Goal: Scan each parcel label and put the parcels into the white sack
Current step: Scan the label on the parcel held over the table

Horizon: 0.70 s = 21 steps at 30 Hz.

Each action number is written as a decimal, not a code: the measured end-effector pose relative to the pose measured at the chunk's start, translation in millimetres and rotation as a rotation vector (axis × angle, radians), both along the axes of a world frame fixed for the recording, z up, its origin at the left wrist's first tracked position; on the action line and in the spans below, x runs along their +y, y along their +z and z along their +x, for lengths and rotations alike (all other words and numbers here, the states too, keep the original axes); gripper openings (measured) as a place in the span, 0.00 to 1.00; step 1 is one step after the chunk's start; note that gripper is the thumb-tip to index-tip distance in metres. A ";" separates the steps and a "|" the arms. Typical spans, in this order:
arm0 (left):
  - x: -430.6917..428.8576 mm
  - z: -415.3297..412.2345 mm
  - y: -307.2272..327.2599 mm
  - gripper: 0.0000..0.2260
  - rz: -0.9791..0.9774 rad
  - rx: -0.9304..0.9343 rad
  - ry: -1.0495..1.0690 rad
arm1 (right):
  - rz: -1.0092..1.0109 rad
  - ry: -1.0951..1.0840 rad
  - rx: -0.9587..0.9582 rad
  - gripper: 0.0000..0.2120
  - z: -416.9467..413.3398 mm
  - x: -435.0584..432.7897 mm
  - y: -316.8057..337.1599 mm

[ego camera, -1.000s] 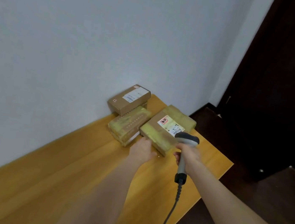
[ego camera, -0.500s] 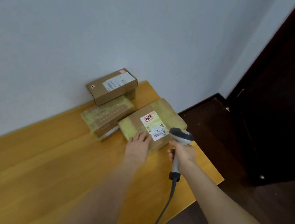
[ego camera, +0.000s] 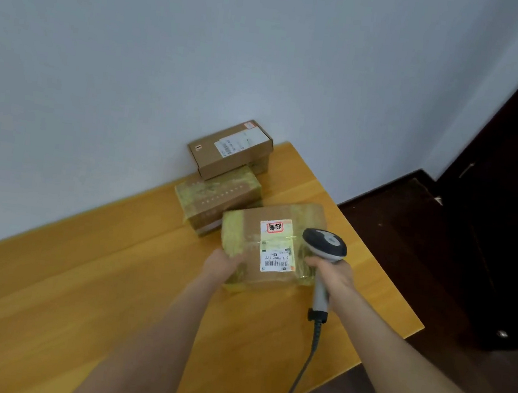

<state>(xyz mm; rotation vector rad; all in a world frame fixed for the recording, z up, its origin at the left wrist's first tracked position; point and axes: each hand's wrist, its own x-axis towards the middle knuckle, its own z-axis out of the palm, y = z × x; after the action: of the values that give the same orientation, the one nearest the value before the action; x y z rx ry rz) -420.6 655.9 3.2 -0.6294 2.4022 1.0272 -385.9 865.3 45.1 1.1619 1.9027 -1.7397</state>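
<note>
**Front parcel held under the scanner**

The right hand's (ego camera: 332,273) fingers (ego camera: 311,261) are wrapped round the grey handle of the scanner (ego camera: 325,244). Its dark, rounded head sits just above the knuckles, at the right edge of the front parcel (ego camera: 247,227). The left hand (ego camera: 222,263) grips that parcel at its near-left corner. Its fingers close over the edge, though blur hides how each one lies.

The front parcel is a flat brown cardboard box bound with yellowish translucent tape along its left, right and near sides. A white label (ego camera: 275,245) lies on its top face, with a red-framed mark at the far end and a barcode with printed digits at the near end. The box is on the wooden table (ego camera: 78,272), near the right-hand end; whether it lies flat or is raised slightly I cannot tell.

Just beyond it lies a taped parcel (ego camera: 217,196), also wrapped in yellowish tape. A plain brown box (ego camera: 230,150) with a white label sits behind that, partly on top of it, against the pale wall (ego camera: 204,42). The scanner's grey cable (ego camera: 307,365) runs from the handle toward the camera, across the table edge.
</note>
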 end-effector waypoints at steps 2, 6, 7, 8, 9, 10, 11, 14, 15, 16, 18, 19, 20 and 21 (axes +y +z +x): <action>-3.1 4.2 -0.2 0.21 0.152 -0.006 0.143 | 0.005 -0.001 0.009 0.10 3.1 -1.7 -1.8; -19.9 13.8 18.9 0.18 0.328 -0.018 0.261 | 0.023 -0.042 0.020 0.09 14.4 -5.6 6.2; -26.7 17.0 26.8 0.18 0.364 -0.032 0.268 | 0.025 -0.048 0.028 0.09 18.6 -10.0 10.1; -35.0 19.8 33.2 0.18 0.400 -0.043 0.266 | 0.033 -0.050 0.035 0.09 22.8 -15.8 14.3; -44.3 23.3 40.1 0.18 0.434 -0.053 0.254 | 0.044 -0.051 0.043 0.09 27.5 -23.1 19.7; -54.7 27.9 46.2 0.18 0.461 -0.060 0.241 | 0.057 -0.052 0.055 0.09 32.4 -31.5 25.0; -67.0 33.3 51.9 0.18 0.484 -0.058 0.238 | 0.068 -0.051 0.074 0.09 37.6 -41.0 30.7; -109.7 52.9 68.0 0.20 0.523 -0.013 0.258 | 0.084 -0.030 0.142 0.09 55.0 -78.5 49.0; -125.2 59.8 73.3 0.20 0.532 -0.001 0.266 | 0.085 -0.027 0.161 0.09 61.8 -94.0 55.2; -141.4 67.2 78.9 0.19 0.539 0.011 0.274 | 0.086 -0.026 0.182 0.09 69.0 -110.6 60.7; -178.3 84.0 93.5 0.16 0.561 0.042 0.285 | 0.071 -0.021 0.230 0.08 83.8 -147.2 69.6; -199.1 92.9 101.5 0.16 0.580 0.060 0.286 | 0.058 -0.015 0.249 0.07 91.1 -166.5 73.6; -220.7 102.1 109.4 0.16 0.598 0.074 0.280 | 0.046 -0.006 0.266 0.07 97.9 -186.0 77.5; -243.4 111.9 115.8 0.16 0.621 0.079 0.274 | 0.038 0.006 0.278 0.07 105.1 -205.3 80.7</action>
<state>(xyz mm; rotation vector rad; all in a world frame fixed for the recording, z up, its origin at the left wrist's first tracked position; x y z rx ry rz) -308.8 412.5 119.1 -0.6971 1.9174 1.8336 -280.9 660.0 125.8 0.9660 2.0998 -1.9554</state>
